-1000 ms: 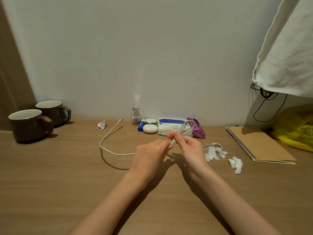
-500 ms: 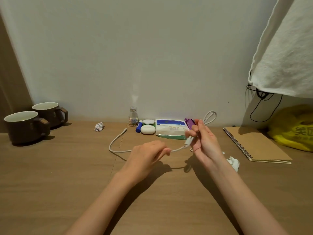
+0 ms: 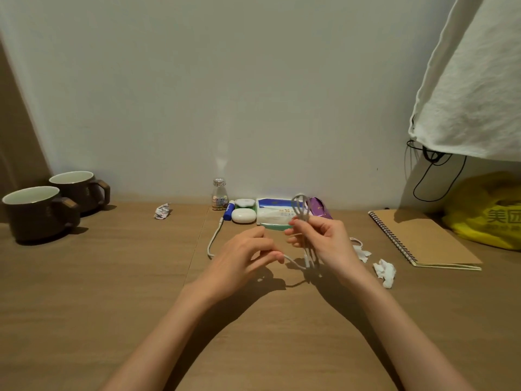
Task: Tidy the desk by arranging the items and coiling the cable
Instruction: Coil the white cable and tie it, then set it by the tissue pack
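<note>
A white cable (image 3: 212, 240) lies partly on the wooden desk (image 3: 112, 277), its free plug end near the blue tube. My right hand (image 3: 324, 244) grips a bundle of cable loops, which stick up above my fingers and hang below them. My left hand (image 3: 242, 258) pinches the loose strand just left of that bundle. Along the wall stand a small bottle (image 3: 219, 194), a blue tube (image 3: 229, 213), two white cases (image 3: 244, 215), a tissue pack (image 3: 272, 214) and a purple wrapper (image 3: 320, 207).
Two dark mugs (image 3: 39, 210) stand at the far left. A crumpled wrapper (image 3: 162, 211) lies left of the bottle. Torn tissue scraps (image 3: 384, 270) lie right of my hand. A spiral notebook (image 3: 423, 241) and a yellow bag (image 3: 490, 210) fill the right side, under hanging white cloth (image 3: 476, 88).
The cable's loose length on the desk has shortened and its plug end slid right. My right hand now holds more loops, upright, and has come back toward my left hand.
</note>
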